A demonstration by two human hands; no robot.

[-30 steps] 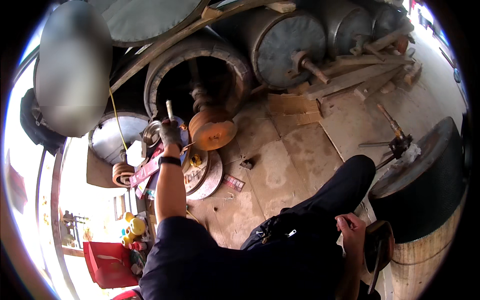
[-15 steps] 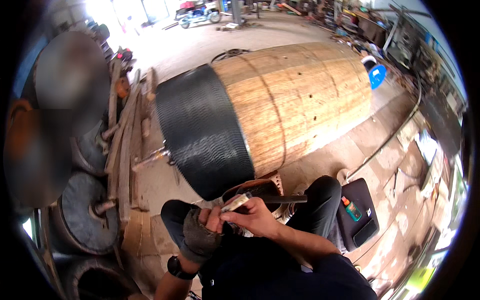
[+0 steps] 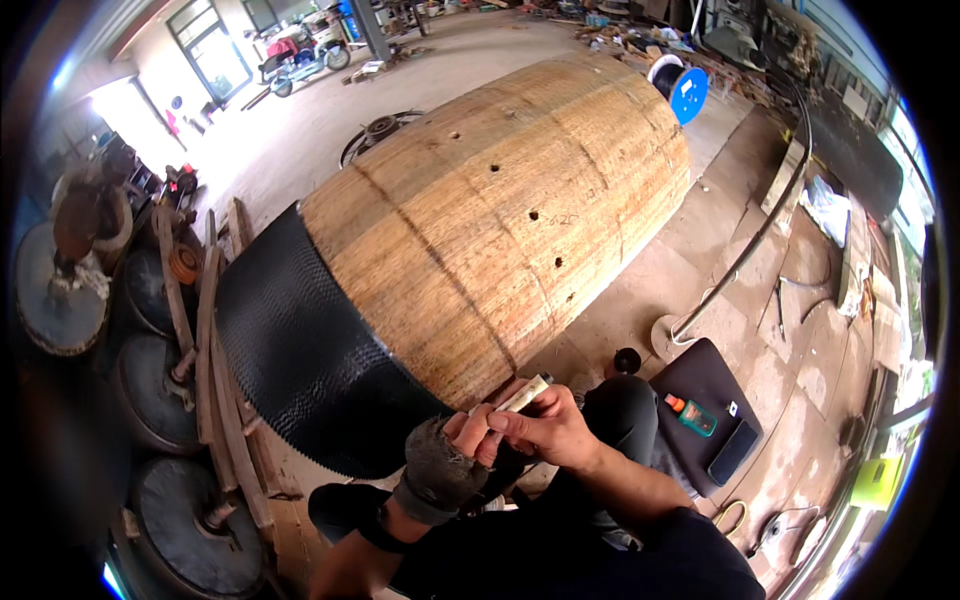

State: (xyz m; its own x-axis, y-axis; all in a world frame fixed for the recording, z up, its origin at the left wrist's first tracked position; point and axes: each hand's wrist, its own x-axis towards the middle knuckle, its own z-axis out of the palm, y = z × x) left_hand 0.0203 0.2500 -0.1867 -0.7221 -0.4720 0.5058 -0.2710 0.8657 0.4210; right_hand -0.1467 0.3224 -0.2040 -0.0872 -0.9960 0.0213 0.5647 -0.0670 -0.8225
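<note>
My left hand (image 3: 445, 462), in a grey fingerless glove, has its fingers curled closed against my right hand; what they grip is hidden. In my bare right hand (image 3: 553, 430), a pale tube-like stick (image 3: 522, 394) with a dark end is pinched, slanting up to the right. Just beyond my hands lies a large wooden drum (image 3: 470, 210) of joined staves, with a row of dark holes. Black ridged sheeting (image 3: 300, 350) is wrapped round its left end.
Dark round discs with shafts (image 3: 195, 510) and wooden bars (image 3: 215, 370) crowd the left. A dark cushioned seat (image 3: 705, 395) at right bears a green bottle (image 3: 692, 415) and a phone (image 3: 733, 452). A blue reel (image 3: 688, 95) stands past the drum's far end.
My view has turned, so the drum sits more diagonally. Both hands stay together around the pale stick, now appearing a little further right in view. The seat and its bottle show more fully.
</note>
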